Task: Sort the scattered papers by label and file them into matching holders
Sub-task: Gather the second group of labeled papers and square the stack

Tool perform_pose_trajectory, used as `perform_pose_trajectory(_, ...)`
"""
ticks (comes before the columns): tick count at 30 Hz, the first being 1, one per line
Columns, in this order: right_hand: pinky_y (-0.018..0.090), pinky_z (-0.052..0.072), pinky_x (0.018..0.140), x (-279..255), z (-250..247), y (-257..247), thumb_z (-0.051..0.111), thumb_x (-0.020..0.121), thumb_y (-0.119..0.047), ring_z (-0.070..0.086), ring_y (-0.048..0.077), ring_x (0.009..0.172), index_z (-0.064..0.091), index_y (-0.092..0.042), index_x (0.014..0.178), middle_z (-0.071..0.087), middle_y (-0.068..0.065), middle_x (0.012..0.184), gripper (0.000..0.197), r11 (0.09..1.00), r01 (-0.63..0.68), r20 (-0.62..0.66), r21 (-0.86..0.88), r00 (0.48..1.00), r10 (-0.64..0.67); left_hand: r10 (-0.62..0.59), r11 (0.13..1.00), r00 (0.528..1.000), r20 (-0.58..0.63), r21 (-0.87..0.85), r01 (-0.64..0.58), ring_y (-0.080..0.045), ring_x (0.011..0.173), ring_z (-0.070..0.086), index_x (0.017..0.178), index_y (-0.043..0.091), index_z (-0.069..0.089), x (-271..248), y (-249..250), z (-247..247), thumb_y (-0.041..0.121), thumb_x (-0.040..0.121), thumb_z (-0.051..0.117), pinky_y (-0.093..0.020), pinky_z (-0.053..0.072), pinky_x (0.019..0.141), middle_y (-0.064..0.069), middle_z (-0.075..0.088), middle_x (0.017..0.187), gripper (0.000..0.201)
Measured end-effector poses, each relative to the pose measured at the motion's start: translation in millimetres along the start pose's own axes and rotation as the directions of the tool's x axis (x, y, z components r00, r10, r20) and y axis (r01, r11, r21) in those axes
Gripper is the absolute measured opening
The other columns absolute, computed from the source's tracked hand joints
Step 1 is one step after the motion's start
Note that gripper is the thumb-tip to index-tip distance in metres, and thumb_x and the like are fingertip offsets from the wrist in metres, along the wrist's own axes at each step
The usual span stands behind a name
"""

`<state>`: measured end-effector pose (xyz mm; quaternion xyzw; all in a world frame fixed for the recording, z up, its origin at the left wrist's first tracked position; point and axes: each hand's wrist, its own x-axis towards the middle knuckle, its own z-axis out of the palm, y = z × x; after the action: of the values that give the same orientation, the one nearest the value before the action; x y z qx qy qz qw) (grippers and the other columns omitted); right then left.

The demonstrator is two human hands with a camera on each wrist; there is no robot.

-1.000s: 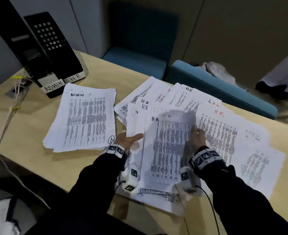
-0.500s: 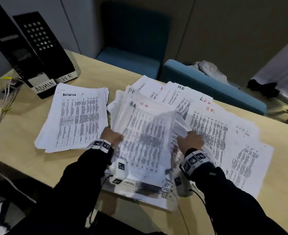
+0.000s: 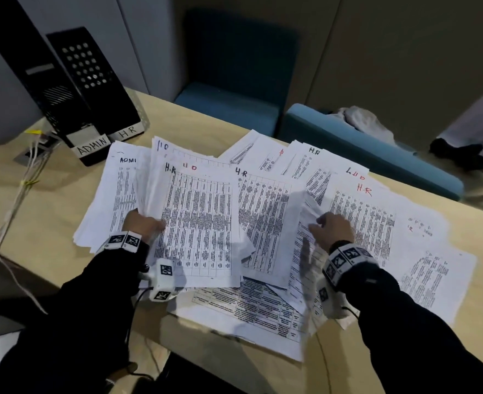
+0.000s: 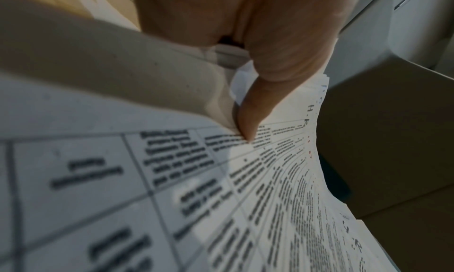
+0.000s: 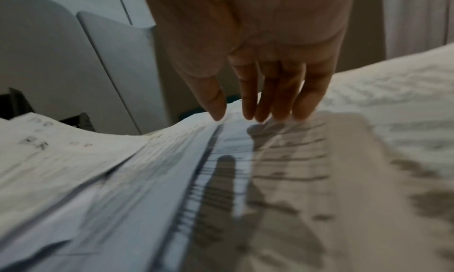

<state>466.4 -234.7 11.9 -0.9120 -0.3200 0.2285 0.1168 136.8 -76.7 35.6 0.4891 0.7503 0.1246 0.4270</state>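
My left hand grips the left edge of a stack of H.R sheets; its thumb pinches down on the top sheet in the left wrist view. This stack partly covers the ADMIN pile. My right hand lies on the spread H.R papers, its straight fingers touching a sheet without holding anything. At the back left stand two black holders, one labelled ADMIN and the other HR.
Loose sheets overhang the table's near edge. White cables run down the left side. Behind the table are a blue chair and a blue bench with a cloth on it.
The H.R stack has moved left onto the ADMIN pile, held by my left hand alone. My right hand has let go of it and now rests on the papers to the right.
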Motion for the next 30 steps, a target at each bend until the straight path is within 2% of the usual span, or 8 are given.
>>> perform_pose_trajectory(3, 0.038, 0.055, 0.080, -2.2, 19.1, -17.7, 0.066, 0.084, -0.027, 0.060, 0.021, 0.072, 0.064, -0.005, 0.087, 0.065, 0.012, 0.082, 0.022, 0.976, -0.073, 0.211, 0.205, 0.977, 0.029, -0.010, 0.999, 1.000, -0.010, -0.032, 0.009, -0.041, 0.112, 0.057, 0.121, -0.015, 0.048, -4.9, -4.6, 3.7, -0.003, 0.082, 0.066, -0.035, 0.045, 0.087, -0.026, 0.058, 0.123, 0.045)
perform_pose_trajectory(8, 0.033, 0.053, 0.073, -4.6, 35.5, -37.7, 0.070, 0.080, -0.010, 0.062, 0.027, 0.084, 0.059, -0.001, 0.104, 0.066, 0.014, 0.098, 0.029, 0.891, -0.241, 0.308, 0.385, 0.944, 0.122, 0.017, 0.999, 1.000, -0.003, -0.050, -0.017, -0.038, 0.104, 0.059, 0.122, -0.013, 0.049, -6.0, -7.3, 4.9, -0.003, 0.082, 0.065, -0.032, 0.045, 0.084, -0.022, 0.061, 0.114, 0.044)
perform_pose_trajectory(14, 0.026, 0.048, 0.054, 11.3, 0.2, -22.6, 0.054, 0.092, -0.022, 0.056, 0.019, 0.062, 0.052, -0.004, 0.084, 0.058, 0.008, 0.078, 0.020, 0.987, -0.161, 0.153, 0.003, 0.975, 0.158, 0.036, 0.996, 0.999, -0.018, -0.075, -0.038, -0.033, 0.093, 0.057, 0.121, -0.012, 0.051, -3.7, -7.8, 4.7, -0.004, 0.081, 0.065, -0.028, 0.042, 0.080, -0.021, 0.059, 0.102, 0.044)
perform_pose_trajectory(19, 0.037, 0.053, 0.086, 22.8, -17.2, 8.8, 0.062, 0.084, -0.026, 0.060, 0.030, 0.093, 0.057, -0.004, 0.099, 0.061, 0.014, 0.099, 0.027, 0.946, -0.131, 0.101, -0.298, 0.981, 0.167, 0.028, 0.999, 0.999, -0.017, -0.033, -0.028, -0.037, 0.105, 0.059, 0.123, -0.011, 0.049, 2.8, -9.6, 2.6, -0.002, 0.082, 0.065, -0.031, 0.045, 0.084, -0.027, 0.060, 0.119, 0.045)
perform_pose_trajectory(21, 0.042, 0.053, 0.088, 26.9, -14.3, 18.9, 0.072, 0.072, -0.028, 0.055, 0.032, 0.101, 0.055, -0.003, 0.108, 0.055, 0.016, 0.109, 0.047, 0.951, -0.134, 0.085, -0.279, 0.983, 0.164, 0.021, 1.000, 1.000, -0.020, -0.014, -0.021, -0.039, 0.109, 0.059, 0.122, -0.011, 0.048, 3.0, -10.4, 3.2, 0.000, 0.083, 0.065, -0.034, 0.045, 0.087, -0.028, 0.059, 0.119, 0.045)
perform_pose_trajectory(24, 0.035, 0.053, 0.068, 21.6, -13.7, 22.8, 0.084, 0.060, -0.027, 0.055, 0.028, 0.090, 0.044, -0.005, 0.111, 0.051, 0.011, 0.102, 0.068, 0.989, -0.115, 0.142, -0.097, 0.982, 0.128, 0.008, 1.000, 1.000, -0.018, 0.005, -0.008, -0.039, 0.111, 0.058, 0.123, -0.011, 0.047, 1.5, -9.4, 5.0, 0.000, 0.084, 0.066, -0.038, 0.046, 0.093, -0.029, 0.058, 0.122, 0.045)
perform_pose_trajectory(26, 0.027, 0.047, 0.059, 17.6, -14.5, 22.1, 0.082, 0.065, -0.026, 0.055, 0.024, 0.084, 0.044, -0.001, 0.105, 0.054, 0.008, 0.096, 0.061, 0.994, -0.100, 0.215, -0.046, 0.971, 0.107, 0.013, 1.000, 1.000, -0.020, 0.002, -0.013, -0.040, 0.112, 0.058, 0.125, -0.011, 0.048, 1.2, -8.9, 6.1, -0.001, 0.083, 0.066, -0.040, 0.046, 0.096, -0.029, 0.058, 0.123, 0.047)
perform_pose_trajectory(30, 0.029, 0.049, 0.071, 17.8, -22.0, 17.1, 0.078, 0.072, -0.014, 0.059, 0.024, 0.079, 0.063, 0.003, 0.108, 0.064, 0.013, 0.092, 0.042, 0.998, -0.058, 0.286, -0.033, 0.956, 0.065, 0.008, 1.000, 1.000, -0.024, -0.008, -0.009, -0.040, 0.113, 0.057, 0.128, -0.011, 0.046, 2.6, -10.2, 7.2, -0.001, 0.083, 0.067, -0.040, 0.046, 0.098, -0.029, 0.058, 0.124, 0.051)
